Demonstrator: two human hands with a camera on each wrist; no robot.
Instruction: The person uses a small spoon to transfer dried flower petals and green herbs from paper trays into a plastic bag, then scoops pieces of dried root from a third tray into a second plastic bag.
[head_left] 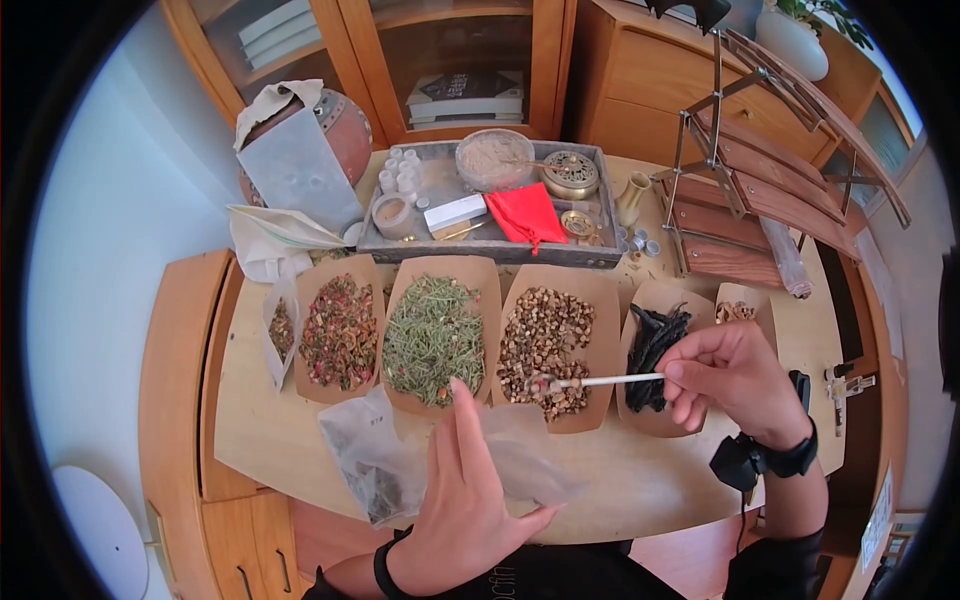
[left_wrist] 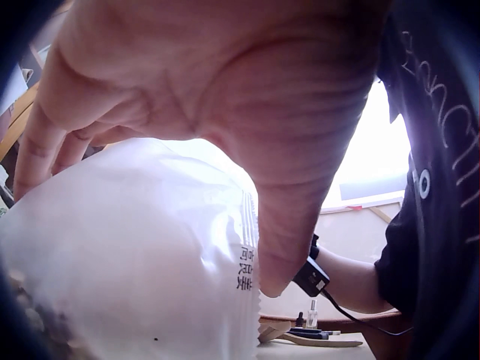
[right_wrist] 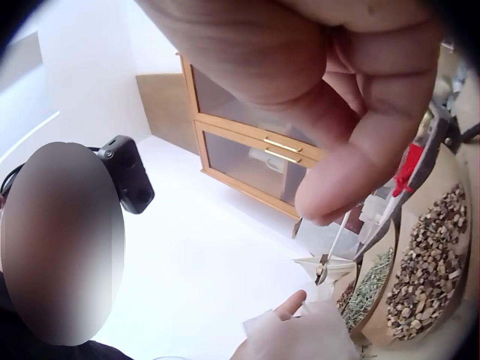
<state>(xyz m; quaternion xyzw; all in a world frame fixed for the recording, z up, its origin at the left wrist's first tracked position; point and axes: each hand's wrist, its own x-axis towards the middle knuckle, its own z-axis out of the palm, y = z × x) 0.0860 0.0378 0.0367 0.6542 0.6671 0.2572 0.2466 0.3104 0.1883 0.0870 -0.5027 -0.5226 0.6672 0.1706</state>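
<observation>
The left hand [head_left: 462, 505] holds a translucent bag [head_left: 535, 462] near the table's front edge, thumb on one side and fingers on the other. In the left wrist view, the bag [left_wrist: 135, 247] bears dark print, with brown pieces low inside. The right hand [head_left: 735, 380] pinches the thin white handle of a spoon [head_left: 625, 379]. Its bowl, carrying small pieces, is over the paper tray of brown chopped pieces [head_left: 548, 330]. In the right wrist view, the spoon [right_wrist: 322, 271] hangs below the right hand's fingertips, above the bag [right_wrist: 304, 334].
Paper trays of red-brown mix [head_left: 340, 330], green needles [head_left: 435, 335] and black strips [head_left: 655, 350] stand in the row. Another bag [head_left: 370, 465] lies at front left. Behind is a grey tray [head_left: 490, 253] with a red pouch [head_left: 528, 212]; a folded wooden rack [head_left: 760, 190] stands right.
</observation>
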